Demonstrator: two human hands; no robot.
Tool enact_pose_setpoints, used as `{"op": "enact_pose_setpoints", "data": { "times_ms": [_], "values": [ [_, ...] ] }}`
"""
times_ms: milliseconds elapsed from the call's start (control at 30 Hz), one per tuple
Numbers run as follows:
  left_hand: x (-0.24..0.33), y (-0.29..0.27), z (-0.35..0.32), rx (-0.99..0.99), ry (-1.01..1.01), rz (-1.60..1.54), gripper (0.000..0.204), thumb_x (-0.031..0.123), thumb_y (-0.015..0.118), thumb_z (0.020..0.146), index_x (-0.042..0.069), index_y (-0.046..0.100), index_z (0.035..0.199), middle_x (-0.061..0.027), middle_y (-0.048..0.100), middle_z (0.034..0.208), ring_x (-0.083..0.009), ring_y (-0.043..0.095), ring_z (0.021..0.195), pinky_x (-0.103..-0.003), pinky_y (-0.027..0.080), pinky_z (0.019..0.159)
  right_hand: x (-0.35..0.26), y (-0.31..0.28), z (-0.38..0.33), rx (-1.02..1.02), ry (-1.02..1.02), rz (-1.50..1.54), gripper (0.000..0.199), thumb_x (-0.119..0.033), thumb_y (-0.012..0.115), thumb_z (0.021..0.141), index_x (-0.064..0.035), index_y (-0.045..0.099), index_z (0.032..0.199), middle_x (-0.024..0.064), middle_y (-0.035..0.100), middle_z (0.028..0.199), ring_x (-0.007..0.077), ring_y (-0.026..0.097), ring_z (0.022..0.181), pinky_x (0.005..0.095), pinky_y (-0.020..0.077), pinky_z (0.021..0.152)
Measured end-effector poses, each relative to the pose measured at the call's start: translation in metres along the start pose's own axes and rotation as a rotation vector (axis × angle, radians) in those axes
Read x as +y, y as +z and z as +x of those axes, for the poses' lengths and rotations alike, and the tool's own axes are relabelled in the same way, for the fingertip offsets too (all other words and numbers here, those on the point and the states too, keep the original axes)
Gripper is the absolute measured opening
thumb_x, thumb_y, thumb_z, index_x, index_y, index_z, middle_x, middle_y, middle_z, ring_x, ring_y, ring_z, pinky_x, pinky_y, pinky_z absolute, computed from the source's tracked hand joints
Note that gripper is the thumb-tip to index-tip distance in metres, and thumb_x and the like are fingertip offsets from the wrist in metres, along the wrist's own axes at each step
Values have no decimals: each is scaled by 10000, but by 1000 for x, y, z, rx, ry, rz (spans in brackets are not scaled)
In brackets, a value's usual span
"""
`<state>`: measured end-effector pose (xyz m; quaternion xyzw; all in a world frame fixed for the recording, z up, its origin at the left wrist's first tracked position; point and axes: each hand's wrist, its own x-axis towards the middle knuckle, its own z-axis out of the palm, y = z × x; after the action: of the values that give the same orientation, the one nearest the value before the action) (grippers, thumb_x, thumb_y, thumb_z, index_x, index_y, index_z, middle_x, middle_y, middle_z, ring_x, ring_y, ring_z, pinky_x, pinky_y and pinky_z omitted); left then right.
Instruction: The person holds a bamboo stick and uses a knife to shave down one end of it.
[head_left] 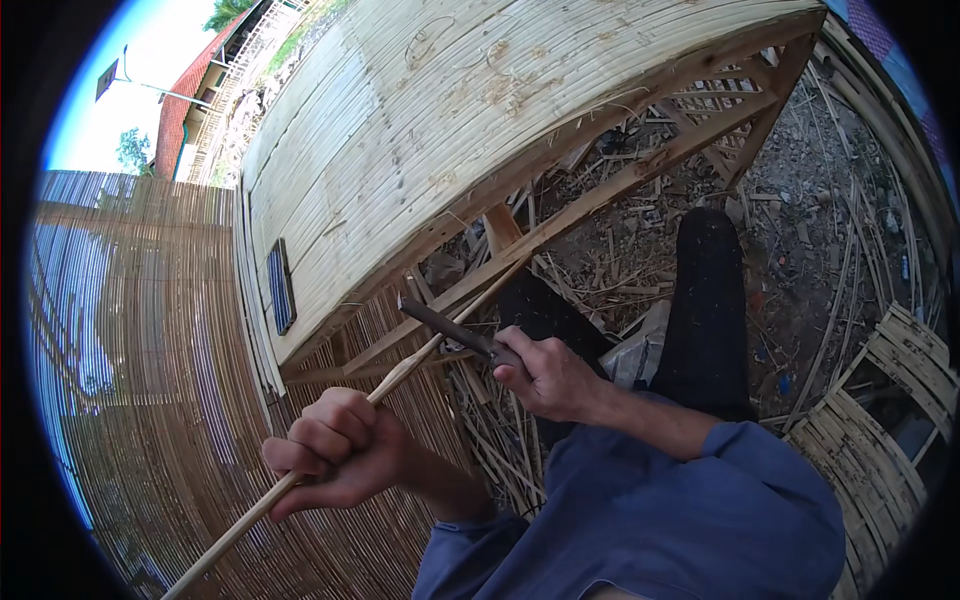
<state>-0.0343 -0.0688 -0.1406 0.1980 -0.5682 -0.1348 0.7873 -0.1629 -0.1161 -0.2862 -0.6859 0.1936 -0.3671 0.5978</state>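
My left hand point(340, 450) is wrapped round a long pale stick point(405, 370), apparently bamboo or wood. The stick slants from the lower left up to the right, below the table's near edge. My right hand point(545, 375) is closed on a dark, narrow knife-like tool point(445, 325). This tool crosses the stick ahead of my left fist, and its small tip looks bright. Whether the tool's edge touches the stick, I cannot tell. My right fingers hide the tool's near end.
A slatted bamboo-topped table point(430, 150) with scattered shavings stands ahead; its wooden frame point(600, 200) runs beside my knees. On its left end lies a dark, flat, phone-like rectangle point(281, 287). A bamboo screen point(150, 350) hangs at left. Offcuts litter the ground point(800, 260); a slatted bamboo piece point(860, 460) is at right.
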Motion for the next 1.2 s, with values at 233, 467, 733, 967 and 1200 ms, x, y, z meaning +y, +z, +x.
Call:
{"op": "enact_pose_setpoints", "data": {
  "times_ms": [233, 467, 733, 967, 1200],
  "values": [
    [-6, -31, -8, 54, -64, 53, 548, 635, 189, 844, 145, 267, 612, 47, 212, 453, -50, 152, 355, -212, 138, 298, 92, -7, -10, 72, 279, -170, 333, -331, 427, 900, 0, 461, 912, 200, 552, 621, 383, 577, 652, 419, 441, 506],
    [76, -6, 18, 57, 131, 163, 562, 666, 243, 819, 148, 258, 602, 53, 213, 460, -32, 142, 377, -202, 104, 342, 27, -6, -21, 8, 212, 31, 324, -326, 424, 909, -5, 462, 932, 164, 510, 559, 346, 581, 583, 353, 400, 492],
    [30, -14, -7, 239, 75, 144, 577, 685, 195, 803, 139, 266, 631, 49, 187, 454, -39, 128, 373, -210, 126, 312, 40, -7, -29, 97, 170, -69, 366, -372, 399, 910, -15, 477, 933, 90, 502, 558, 216, 533, 516, 327, 401, 509],
    [7, -19, -8, 315, 20, 130, 577, 687, 191, 801, 141, 258, 626, 49, 175, 457, -42, 120, 369, -201, 120, 312, 43, -11, -32, 122, 191, -93, 364, -371, 406, 906, -15, 478, 922, 163, 519, 580, 331, 560, 590, 376, 408, 533],
    [4, -21, 1, 305, 19, 194, 569, 685, 178, 805, 154, 241, 610, 49, 180, 459, -49, 131, 384, -214, 132, 328, 36, -11, -22, 98, 207, -96, 354, -365, 412, 904, -18, 475, 924, 199, 537, 600, 385, 565, 649, 408, 412, 545]
  ]
}}
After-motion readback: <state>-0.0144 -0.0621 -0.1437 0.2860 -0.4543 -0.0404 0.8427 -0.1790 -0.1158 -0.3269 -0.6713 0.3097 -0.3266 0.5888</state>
